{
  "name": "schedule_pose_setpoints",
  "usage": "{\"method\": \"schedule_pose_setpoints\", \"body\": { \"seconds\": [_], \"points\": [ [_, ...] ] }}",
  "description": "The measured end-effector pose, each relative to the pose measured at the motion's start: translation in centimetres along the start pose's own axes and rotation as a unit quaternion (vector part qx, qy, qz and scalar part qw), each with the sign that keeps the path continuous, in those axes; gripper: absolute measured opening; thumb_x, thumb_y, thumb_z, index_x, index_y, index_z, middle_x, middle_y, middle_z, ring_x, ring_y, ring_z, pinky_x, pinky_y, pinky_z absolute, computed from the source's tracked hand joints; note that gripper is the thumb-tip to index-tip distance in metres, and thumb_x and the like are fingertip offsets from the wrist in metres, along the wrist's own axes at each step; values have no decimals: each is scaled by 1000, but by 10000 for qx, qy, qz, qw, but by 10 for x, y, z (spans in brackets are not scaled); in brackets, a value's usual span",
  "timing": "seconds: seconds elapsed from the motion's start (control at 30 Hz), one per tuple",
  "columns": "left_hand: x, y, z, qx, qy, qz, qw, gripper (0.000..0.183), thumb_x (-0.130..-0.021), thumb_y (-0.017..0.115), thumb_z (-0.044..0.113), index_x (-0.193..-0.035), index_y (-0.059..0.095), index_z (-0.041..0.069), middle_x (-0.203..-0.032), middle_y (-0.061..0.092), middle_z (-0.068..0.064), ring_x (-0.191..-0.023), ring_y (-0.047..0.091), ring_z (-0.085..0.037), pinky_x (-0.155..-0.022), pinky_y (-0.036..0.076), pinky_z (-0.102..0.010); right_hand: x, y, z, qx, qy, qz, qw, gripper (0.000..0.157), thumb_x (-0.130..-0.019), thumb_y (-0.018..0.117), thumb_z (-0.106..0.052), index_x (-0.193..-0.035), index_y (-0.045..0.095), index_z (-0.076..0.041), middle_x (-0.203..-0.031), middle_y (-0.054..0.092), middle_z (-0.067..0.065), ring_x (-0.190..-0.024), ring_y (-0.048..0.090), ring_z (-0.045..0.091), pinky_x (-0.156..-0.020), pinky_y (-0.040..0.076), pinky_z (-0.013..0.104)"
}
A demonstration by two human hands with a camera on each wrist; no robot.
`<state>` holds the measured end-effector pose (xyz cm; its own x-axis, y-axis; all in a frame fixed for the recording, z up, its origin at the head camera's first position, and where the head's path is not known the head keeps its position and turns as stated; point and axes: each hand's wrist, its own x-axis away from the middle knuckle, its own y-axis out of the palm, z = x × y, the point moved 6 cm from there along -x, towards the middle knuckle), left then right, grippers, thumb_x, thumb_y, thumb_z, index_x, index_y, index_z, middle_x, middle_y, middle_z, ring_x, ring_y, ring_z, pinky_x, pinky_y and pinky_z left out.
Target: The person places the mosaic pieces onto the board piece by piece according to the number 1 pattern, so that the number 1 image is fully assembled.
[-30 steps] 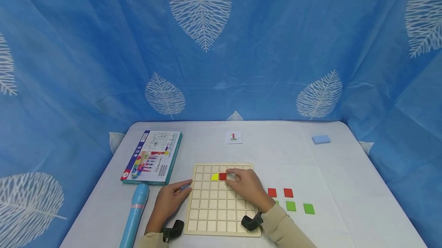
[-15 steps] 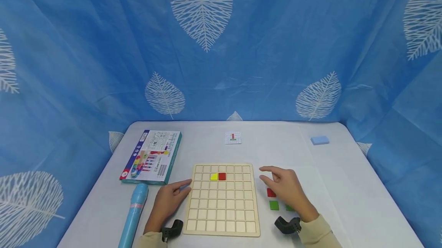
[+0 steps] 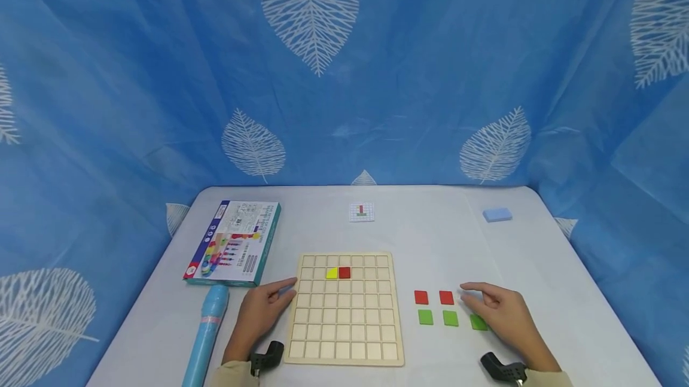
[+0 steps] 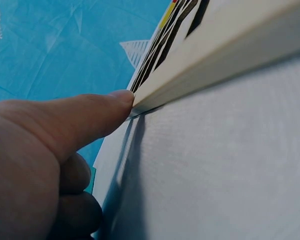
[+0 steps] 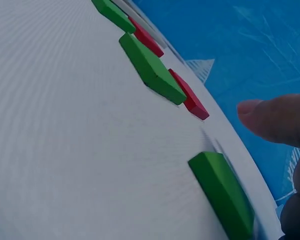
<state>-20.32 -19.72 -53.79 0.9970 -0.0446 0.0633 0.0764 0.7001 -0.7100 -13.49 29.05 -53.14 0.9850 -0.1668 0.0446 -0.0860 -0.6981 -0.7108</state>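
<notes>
A wooden grid board [image 3: 344, 361] lies in the middle of the table in the head view. In its upper part sit a yellow piece [image 3: 332, 273] and a red square tile [image 3: 344, 273], side by side. My left hand [image 3: 261, 312] touches the board's left edge with index finger and thumb extended; the left wrist view shows a fingertip [image 4: 122, 96] against that edge. My right hand [image 3: 506, 315] hovers right of the loose red tiles [image 3: 446, 297], its thumb and index finger apart with nothing between them. It partly covers the rightmost green tile [image 3: 478, 322].
Two more green tiles [image 3: 450, 318] lie in a row below the red ones. A pattern card [image 3: 362, 212] and a blue block [image 3: 497, 215] lie farther back. At left are a printed box [image 3: 237, 243] and a light-blue tube [image 3: 207, 327].
My right hand has left the red tile on the board and moved right, past the loose red tiles, over the rightmost green tile. The left hand stays at the board's edge.
</notes>
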Motion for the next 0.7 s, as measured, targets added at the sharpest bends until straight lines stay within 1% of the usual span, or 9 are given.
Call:
{"method": "schedule_pose_setpoints", "body": {
  "seconds": [0.17,0.3,0.4,0.53,0.6,0.7],
  "points": [
    [1,-1,0,11,-9,7,10000,33,-93,77,31,-125,76,22,-51,36,6,-49,29,-9,-53,27,-26,0,3,2,-101,56,-137,9998,37,-90,79,-39,-118,77,-15,-55,34,-3,-50,31,11,-54,33,28],
    [1,-2,2,-21,7,29,10000,33,-92,78,30,-124,76,22,-51,36,6,-49,29,-9,-52,27,-26,1,6,2,-141,134,-344,9992,41,-89,80,-41,-121,76,-16,-56,33,-4,-51,30,11,-60,37,27],
    [1,-3,3,-35,29,39,10000,33,-92,78,30,-124,76,22,-51,36,6,-49,29,-9,-52,28,-26,2,8,1,-44,114,-441,9990,43,-89,80,-41,-124,75,-16,-57,33,-4,-52,32,12,-65,38,26],
    [1,-3,3,-21,5,12,10000,33,-93,77,31,-124,76,22,-52,36,6,-50,29,-9,-53,27,-26,2,9,-1,110,17,-486,9988,44,-88,81,-38,-125,75,-15,-56,34,-5,-53,32,11,-68,39,27],
    [1,-2,3,0,-23,-13,10000,33,-93,77,32,-124,76,22,-52,37,6,-51,30,-9,-53,27,-26,2,10,-2,156,-30,-470,9988,44,-87,82,-37,-125,75,-15,-56,33,-5,-52,31,10,-66,39,26],
    [1,-1,1,37,-82,-44,10000,33,-93,77,32,-125,76,22,-52,37,6,-51,30,-9,-53,27,-26,3,11,-3,199,-130,-411,9989,46,-86,83,-38,-125,75,-15,-56,33,-6,-52,30,9,-61,36,26]
  ]
}}
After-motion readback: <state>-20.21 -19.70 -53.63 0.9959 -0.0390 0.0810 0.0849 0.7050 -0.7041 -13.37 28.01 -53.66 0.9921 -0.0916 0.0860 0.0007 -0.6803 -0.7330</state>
